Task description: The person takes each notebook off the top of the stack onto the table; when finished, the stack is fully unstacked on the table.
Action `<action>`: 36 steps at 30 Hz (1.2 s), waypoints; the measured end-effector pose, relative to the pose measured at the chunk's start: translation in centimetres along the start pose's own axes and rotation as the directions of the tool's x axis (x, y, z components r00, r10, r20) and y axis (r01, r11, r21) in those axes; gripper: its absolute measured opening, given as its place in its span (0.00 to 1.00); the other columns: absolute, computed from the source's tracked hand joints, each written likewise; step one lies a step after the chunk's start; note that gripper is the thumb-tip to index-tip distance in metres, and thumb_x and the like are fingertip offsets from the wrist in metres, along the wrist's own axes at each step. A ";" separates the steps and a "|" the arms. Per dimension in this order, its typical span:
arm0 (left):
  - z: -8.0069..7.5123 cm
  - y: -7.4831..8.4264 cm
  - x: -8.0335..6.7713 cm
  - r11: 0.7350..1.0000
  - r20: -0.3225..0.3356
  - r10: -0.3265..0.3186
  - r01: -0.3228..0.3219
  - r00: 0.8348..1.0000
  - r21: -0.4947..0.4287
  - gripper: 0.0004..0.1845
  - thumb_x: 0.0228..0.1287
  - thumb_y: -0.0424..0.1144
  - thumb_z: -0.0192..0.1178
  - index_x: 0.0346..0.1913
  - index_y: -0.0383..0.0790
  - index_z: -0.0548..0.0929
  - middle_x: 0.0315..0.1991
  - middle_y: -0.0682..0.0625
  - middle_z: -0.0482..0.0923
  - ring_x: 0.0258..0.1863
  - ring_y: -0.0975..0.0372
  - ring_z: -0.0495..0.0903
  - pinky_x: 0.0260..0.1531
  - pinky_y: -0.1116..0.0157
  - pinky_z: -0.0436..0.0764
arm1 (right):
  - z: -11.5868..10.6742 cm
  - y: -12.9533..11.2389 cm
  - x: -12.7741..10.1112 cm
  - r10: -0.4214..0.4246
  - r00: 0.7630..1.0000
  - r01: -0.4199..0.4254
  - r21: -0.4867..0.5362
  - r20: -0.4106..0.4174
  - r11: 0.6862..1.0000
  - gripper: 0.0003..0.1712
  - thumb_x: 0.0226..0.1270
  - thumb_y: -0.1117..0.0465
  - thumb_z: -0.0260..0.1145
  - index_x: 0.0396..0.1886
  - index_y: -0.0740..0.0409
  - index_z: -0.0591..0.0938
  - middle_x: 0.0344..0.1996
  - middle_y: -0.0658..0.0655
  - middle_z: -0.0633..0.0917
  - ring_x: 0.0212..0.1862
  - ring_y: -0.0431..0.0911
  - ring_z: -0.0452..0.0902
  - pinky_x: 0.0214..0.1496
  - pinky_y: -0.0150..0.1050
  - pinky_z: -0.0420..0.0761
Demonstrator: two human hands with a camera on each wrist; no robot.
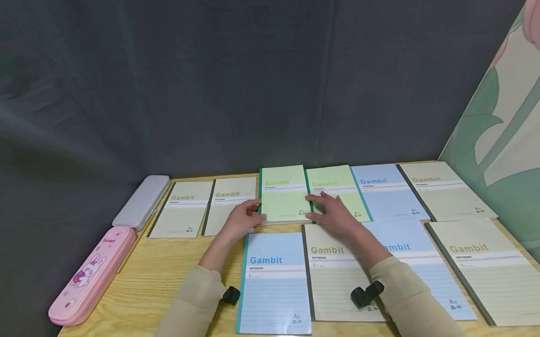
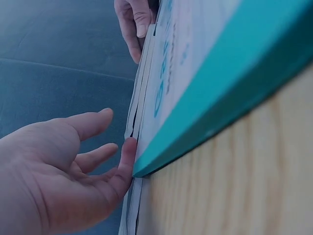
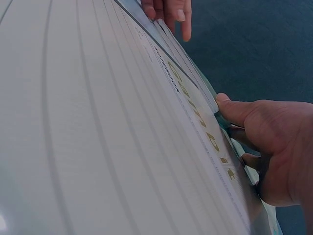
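A green-covered notebook [image 1: 283,200] lies in the middle of the back row, its spine on the left. My left hand [image 1: 241,220] is at its left edge, thumb near the lower corner and fingers relaxed. On the opposite side, my right hand [image 1: 336,218] has its thumb and fingertips at the notebook's right edge, over part of a second green notebook [image 1: 330,179]. In the right wrist view, my right thumb [image 3: 230,108] touches the end of layered page edges. The left wrist view shows my left hand [image 2: 63,166] with loosely bent fingers, one fingertip against the page edges.
Two cream notebooks [image 1: 184,206] lie left in the back row; a blue one [image 1: 384,189] and a cream one [image 1: 445,189] lie right. In front are blue [image 1: 274,297] and cream notebooks [image 1: 501,279]. A pink pencil case [image 1: 95,274] and white case [image 1: 141,202] stand left. Dark cloth hangs behind.
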State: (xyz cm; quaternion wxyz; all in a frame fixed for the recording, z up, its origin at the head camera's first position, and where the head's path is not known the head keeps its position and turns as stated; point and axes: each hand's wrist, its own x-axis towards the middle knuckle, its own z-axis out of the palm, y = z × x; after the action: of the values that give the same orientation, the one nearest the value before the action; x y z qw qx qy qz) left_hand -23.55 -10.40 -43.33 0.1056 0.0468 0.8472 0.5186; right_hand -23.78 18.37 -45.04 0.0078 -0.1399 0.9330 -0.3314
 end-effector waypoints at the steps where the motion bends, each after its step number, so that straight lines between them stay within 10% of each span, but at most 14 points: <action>1: 0.0 0.0 0.0 1.000 -0.001 0.001 -0.001 1.000 0.001 0.30 0.69 0.38 0.67 0.72 0.40 0.73 0.55 0.43 0.77 0.39 0.57 0.80 0.36 0.62 0.84 | 0.0 0.0 0.0 0.002 1.000 -0.002 0.001 0.002 1.000 0.34 0.71 0.51 0.68 0.73 0.54 0.73 0.71 0.64 0.72 0.78 0.62 0.50 0.78 0.61 0.36; 22: 0.0 -0.8 0.2 1.000 -0.015 0.022 -0.022 1.000 0.005 0.30 0.62 0.34 0.72 0.67 0.38 0.78 0.43 0.45 0.77 0.40 0.56 0.73 0.32 0.66 0.77 | 0.1 0.3 -0.1 -0.029 1.000 0.029 -0.001 -0.007 1.000 0.34 0.70 0.50 0.70 0.72 0.53 0.75 0.70 0.64 0.73 0.78 0.62 0.50 0.77 0.62 0.36; 36: 0.0 -0.9 0.2 0.986 -0.045 -0.016 0.008 0.999 -0.168 0.19 0.65 0.31 0.69 0.59 0.39 0.84 0.43 0.44 0.75 0.36 0.57 0.76 0.30 0.65 0.81 | -0.1 0.1 -0.2 -0.087 0.996 0.087 0.009 0.011 0.996 0.35 0.69 0.51 0.71 0.73 0.55 0.74 0.73 0.64 0.69 0.78 0.64 0.48 0.76 0.66 0.35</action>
State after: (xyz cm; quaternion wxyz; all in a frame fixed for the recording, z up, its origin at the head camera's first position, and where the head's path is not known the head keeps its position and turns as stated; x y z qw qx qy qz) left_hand -23.72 -10.80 -44.10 0.0929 0.0207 0.8031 0.5881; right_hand -23.60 18.57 -45.09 -0.0010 -0.1823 0.9245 -0.3347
